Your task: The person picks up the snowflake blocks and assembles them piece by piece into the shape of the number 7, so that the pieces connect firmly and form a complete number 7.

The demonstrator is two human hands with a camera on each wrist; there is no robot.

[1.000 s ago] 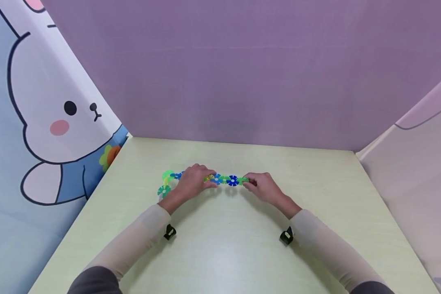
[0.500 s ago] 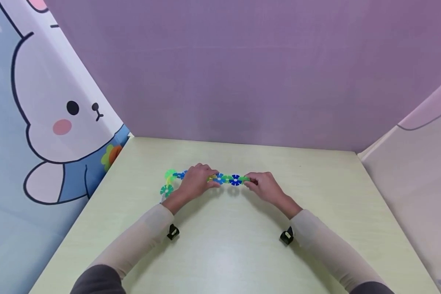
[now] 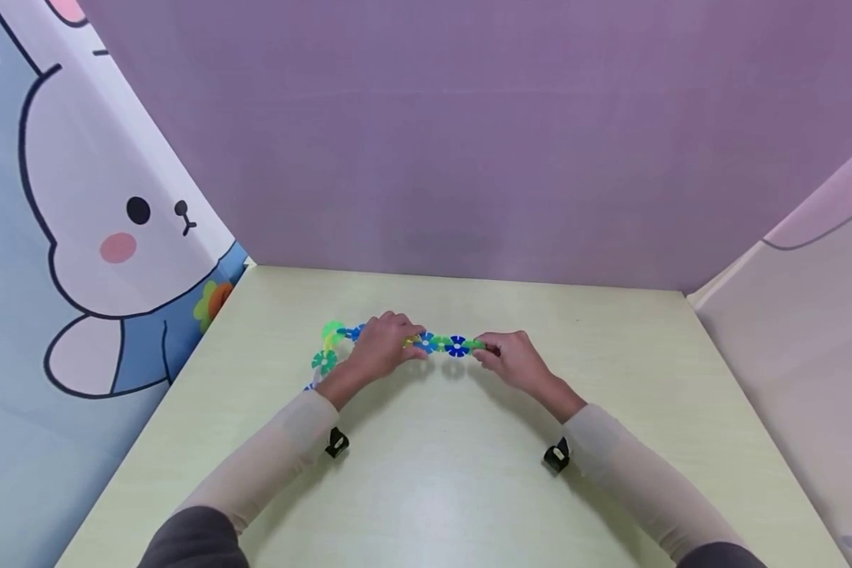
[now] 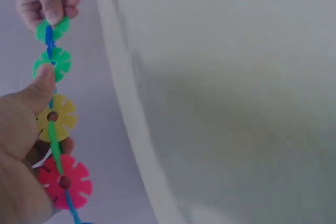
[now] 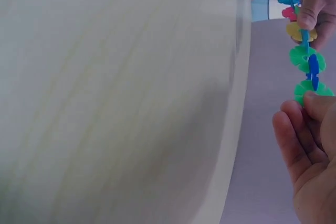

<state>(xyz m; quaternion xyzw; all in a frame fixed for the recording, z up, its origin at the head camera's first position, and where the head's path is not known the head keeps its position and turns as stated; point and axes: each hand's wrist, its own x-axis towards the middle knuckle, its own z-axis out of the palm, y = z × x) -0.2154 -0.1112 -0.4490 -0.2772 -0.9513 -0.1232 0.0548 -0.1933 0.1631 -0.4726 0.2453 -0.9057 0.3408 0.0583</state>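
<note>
A chain of notched plastic discs, interlocked edge to edge in several colours, stretches between both hands above the table. My left hand [image 3: 382, 347] pinches it partway along; in the left wrist view its thumb lies by a yellow disc [image 4: 64, 117], with a pink disc [image 4: 79, 182] lower down. My right hand [image 3: 514, 360] pinches the end green disc [image 5: 310, 88] between thumb and fingers. Between the hands a dark blue disc [image 3: 457, 346] shows. Past the left hand, the chain bends toward me through a teal-green disc [image 3: 323, 362] and is partly hidden behind the wrist.
The pale table [image 3: 440, 473] extends under both arms. A purple cloth wall [image 3: 468, 158] stands along its far edge, with a cartoon-printed panel [image 3: 113, 197] at left and a pale panel [image 3: 809, 331] at right. Small black wrist cameras [image 3: 337, 442] hang below the sleeves.
Both hands keep their grip on the chain. The left hand has shifted slightly right and up, and the chain's left stretch has risen a little, showing a bit more by the wrist.
</note>
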